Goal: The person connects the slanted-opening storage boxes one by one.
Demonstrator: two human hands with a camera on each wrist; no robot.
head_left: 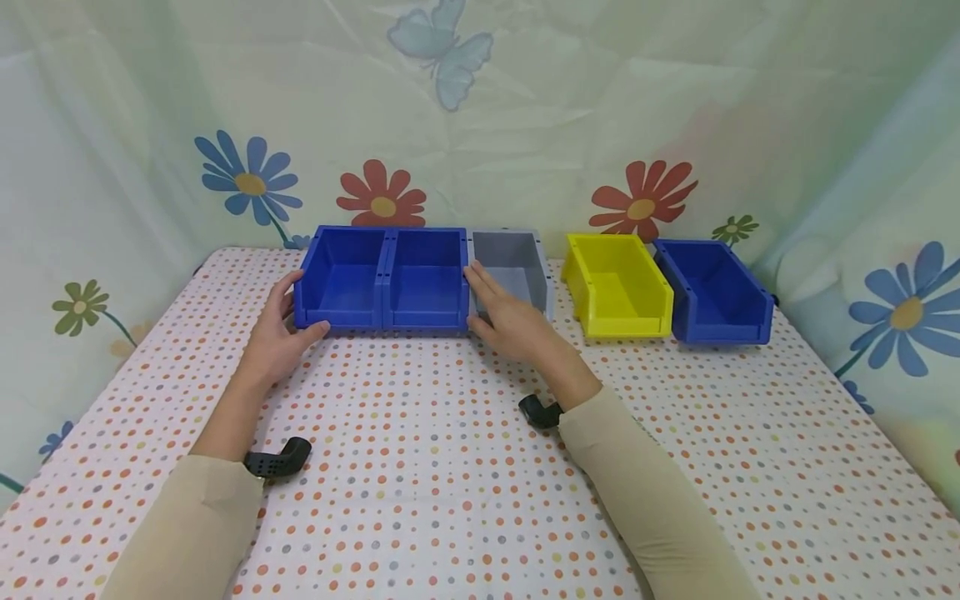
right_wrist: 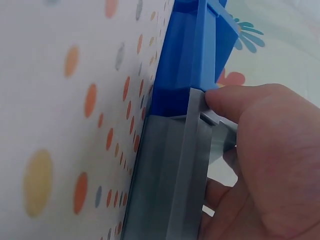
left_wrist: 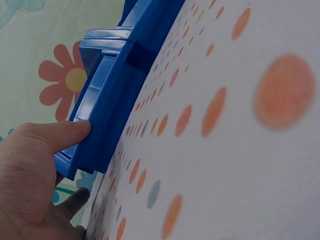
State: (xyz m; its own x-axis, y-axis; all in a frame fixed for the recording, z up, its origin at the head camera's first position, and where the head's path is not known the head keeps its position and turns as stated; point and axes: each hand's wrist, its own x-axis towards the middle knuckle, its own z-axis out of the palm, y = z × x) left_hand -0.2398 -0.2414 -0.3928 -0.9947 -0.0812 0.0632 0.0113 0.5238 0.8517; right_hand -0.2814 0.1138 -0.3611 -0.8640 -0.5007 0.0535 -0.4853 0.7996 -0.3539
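Observation:
Two blue storage bins stand side by side toward the back of the table. My left hand [head_left: 275,337] holds the left blue bin [head_left: 341,319] at its front left corner. Its thumb [left_wrist: 75,132] lies on the front lip, with the fingers along the outer side. A grey bin [head_left: 546,292] stands against the right side of the second blue bin [head_left: 426,320]. My right hand [head_left: 513,325] is at that seam, with its thumb [right_wrist: 225,100] at the front corner where blue and grey meet. Its other fingers reach over the grey bin's opening to the dividing wall, partly hidden.
Right of the grey bin, past a gap, stands a yellow bin [head_left: 630,327]. Another blue bin [head_left: 723,333] is close against its right side. A dotted cloth [head_left: 420,467] covers the table, and a flowered curtain [head_left: 510,167] hangs behind the row.

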